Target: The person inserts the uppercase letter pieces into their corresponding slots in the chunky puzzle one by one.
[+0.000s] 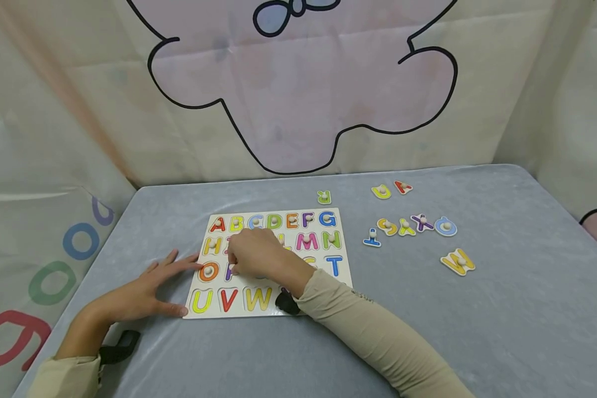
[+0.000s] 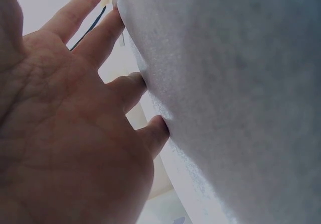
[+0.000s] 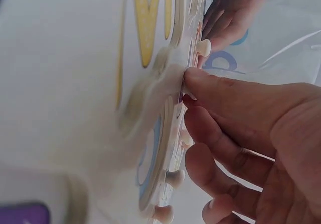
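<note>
A white alphabet puzzle board (image 1: 212, 303) lies on the table. Several coloured letters with knobs sit in it, among them an orange O (image 1: 209, 271). My right hand (image 1: 263, 255) is over the board's middle left. Its thumb and index finger pinch the knob of the purple letter P piece (image 1: 228, 273), at its slot; the hand partly covers that piece and hides neighbouring letters. In the right wrist view, only a sliver of purple shows under the fingertips. My left hand (image 1: 139, 293), fingers spread, touches the board's left edge with thumb and fingertips.
Loose knobbed letters lie right of the board: a blue T (image 1: 372, 239), yellow S (image 1: 387, 226), purple X (image 1: 422, 223), blue Q (image 1: 445, 226) and yellow W (image 1: 460, 262). A green R (image 1: 324, 197) lies behind the board. A printed curtain (image 1: 288, 110) hangs behind the table.
</note>
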Demonstrator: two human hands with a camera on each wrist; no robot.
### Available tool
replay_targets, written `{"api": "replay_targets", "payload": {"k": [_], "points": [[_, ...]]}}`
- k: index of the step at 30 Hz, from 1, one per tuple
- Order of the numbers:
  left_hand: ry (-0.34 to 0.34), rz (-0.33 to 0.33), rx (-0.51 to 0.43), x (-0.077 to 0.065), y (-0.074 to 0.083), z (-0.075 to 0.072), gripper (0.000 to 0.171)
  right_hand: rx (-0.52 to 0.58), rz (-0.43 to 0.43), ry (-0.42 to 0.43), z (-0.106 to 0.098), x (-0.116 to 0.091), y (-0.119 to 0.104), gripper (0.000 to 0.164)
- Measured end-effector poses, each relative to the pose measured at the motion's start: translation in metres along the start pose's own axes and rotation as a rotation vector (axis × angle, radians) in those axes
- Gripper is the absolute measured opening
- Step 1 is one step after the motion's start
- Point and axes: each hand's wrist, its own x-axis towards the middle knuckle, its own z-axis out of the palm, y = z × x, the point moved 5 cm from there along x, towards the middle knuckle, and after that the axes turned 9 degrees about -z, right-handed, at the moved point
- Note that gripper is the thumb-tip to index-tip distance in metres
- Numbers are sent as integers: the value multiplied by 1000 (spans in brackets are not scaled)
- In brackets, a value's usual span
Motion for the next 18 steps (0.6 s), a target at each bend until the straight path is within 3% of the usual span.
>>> {"api": "replay_targets", "payload": {"k": [18], "points": [[8,8,9,-2,1,-1,79,-10,16,-8,1,0,0,10]]}}
